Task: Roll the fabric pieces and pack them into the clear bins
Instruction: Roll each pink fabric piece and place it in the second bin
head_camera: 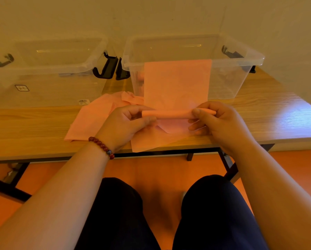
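A pink fabric piece (pixel 176 83) stands stretched upward in front of the right clear bin (pixel 241 58), its near end wound into a thin roll. My left hand (pixel 125 121) pinches the roll's left end and my right hand (pixel 217 120) pinches its right end, both just above the wooden table (pixel 33 123). More loose pink fabric pieces (pixel 89 118) lie flat on the table under and to the left of my hands. Something pink shows faintly through the right bin's wall. The left clear bin (pixel 42 69) stands at the back left.
Black latch handles (pixel 107 67) stick out between the two bins. The bins sit against the wall. One fabric piece hangs slightly over the table's near edge (pixel 60 156). My knees and an orange floor are below the table.
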Demonstrator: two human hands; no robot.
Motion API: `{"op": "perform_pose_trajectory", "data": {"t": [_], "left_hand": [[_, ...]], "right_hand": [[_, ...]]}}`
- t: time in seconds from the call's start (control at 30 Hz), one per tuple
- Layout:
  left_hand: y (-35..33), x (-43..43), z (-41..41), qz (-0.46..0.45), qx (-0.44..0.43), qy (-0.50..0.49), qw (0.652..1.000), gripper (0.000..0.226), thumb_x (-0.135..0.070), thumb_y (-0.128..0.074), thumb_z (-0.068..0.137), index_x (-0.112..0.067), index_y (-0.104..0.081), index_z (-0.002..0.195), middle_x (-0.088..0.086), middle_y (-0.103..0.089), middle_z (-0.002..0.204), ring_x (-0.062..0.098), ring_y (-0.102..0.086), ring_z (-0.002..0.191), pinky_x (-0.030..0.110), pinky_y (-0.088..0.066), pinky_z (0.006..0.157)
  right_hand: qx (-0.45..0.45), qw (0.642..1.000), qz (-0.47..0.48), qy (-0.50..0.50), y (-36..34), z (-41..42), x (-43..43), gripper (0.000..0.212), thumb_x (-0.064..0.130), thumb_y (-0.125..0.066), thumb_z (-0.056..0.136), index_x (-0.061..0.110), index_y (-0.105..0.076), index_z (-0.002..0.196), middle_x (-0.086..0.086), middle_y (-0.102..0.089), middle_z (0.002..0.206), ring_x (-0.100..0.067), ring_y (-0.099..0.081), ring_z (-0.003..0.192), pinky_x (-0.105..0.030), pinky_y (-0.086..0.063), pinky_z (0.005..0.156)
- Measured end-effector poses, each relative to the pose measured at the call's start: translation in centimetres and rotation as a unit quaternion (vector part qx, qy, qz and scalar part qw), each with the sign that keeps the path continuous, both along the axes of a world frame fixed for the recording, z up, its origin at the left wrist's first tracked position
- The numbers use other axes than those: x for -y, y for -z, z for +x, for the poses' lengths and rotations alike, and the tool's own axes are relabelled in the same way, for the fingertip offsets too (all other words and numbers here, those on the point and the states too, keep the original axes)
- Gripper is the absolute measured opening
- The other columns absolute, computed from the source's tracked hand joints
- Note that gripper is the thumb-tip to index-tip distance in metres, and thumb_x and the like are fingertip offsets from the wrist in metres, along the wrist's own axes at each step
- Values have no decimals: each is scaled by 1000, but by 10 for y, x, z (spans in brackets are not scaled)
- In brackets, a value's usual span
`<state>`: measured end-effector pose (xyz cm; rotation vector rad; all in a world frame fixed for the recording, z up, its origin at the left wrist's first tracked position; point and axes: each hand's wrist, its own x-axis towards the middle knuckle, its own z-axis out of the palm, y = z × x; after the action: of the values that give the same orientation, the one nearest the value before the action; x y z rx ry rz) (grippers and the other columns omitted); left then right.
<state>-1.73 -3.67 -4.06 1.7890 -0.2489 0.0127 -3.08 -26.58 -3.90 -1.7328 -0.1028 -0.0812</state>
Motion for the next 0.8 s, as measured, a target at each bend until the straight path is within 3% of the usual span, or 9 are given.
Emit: {"op": "perform_pose_trajectory", "data": {"t": [0.07,0.17,0.23,0.47,0.6,0.7,0.8], "left_hand": [[1,0,0,-7,2,-7,1000,13,-15,-64,86,-26,-70,90,-13,-71,71,-1,-64,67,13,-49,62],[1,0,0,0,8,-8,1000,11,-16,-62,88,-23,-70,86,-11,-71,68,1,-64,64,13,-50,61],[1,1,0,9,8,-12,1000,10,-18,-62,88,-23,-70,85,-10,-71,68,3,-64,65,14,-51,62],[-1,1,-2,-34,-7,20,999,30,-6,-66,84,-31,-64,101,-8,-71,89,2,-67,76,14,-52,66],[2,1,1,-24,-7,-4,1000,17,-10,-67,83,-25,-68,92,-3,-74,77,16,-68,78,19,-55,66],[3,2,2,-17,-3,-9,1000,12,-11,-64,87,-22,-67,91,-5,-74,74,9,-68,71,18,-55,63],[2,2,1,-24,-5,-8,1000,10,-12,-64,87,-21,-67,92,-4,-74,75,8,-68,69,19,-55,63]], "right_hand": [[-1,1000,-2,-1,0,-1,1,3,22,-68,88,22,-68,91,2,-72,78,-18,-72,73,-30,-56,66],[2,999,-29,-13,-1,-2,4,24,19,-76,80,33,-67,97,1,-73,85,-22,-71,81,-40,-58,79],[4,999,-42,-5,0,-2,4,22,18,-76,80,32,-68,94,2,-73,84,-24,-71,83,-44,-56,83],[-14,1000,-15,15,1,2,2,2,18,-68,88,18,-70,88,-4,-72,72,-18,-70,70,-29,-58,71],[-5,1000,-2,-1,0,1,2,12,17,-69,86,22,-70,97,-2,-73,75,-15,-71,70,-23,-58,67],[2,1000,3,-26,-1,-2,4,27,12,-73,81,27,-65,101,4,-72,82,-13,-71,75,-21,-57,69],[1,1000,-2,-16,0,-1,5,18,8,-70,85,22,-67,95,3,-71,77,-14,-69,75,-25,-57,71]]}}
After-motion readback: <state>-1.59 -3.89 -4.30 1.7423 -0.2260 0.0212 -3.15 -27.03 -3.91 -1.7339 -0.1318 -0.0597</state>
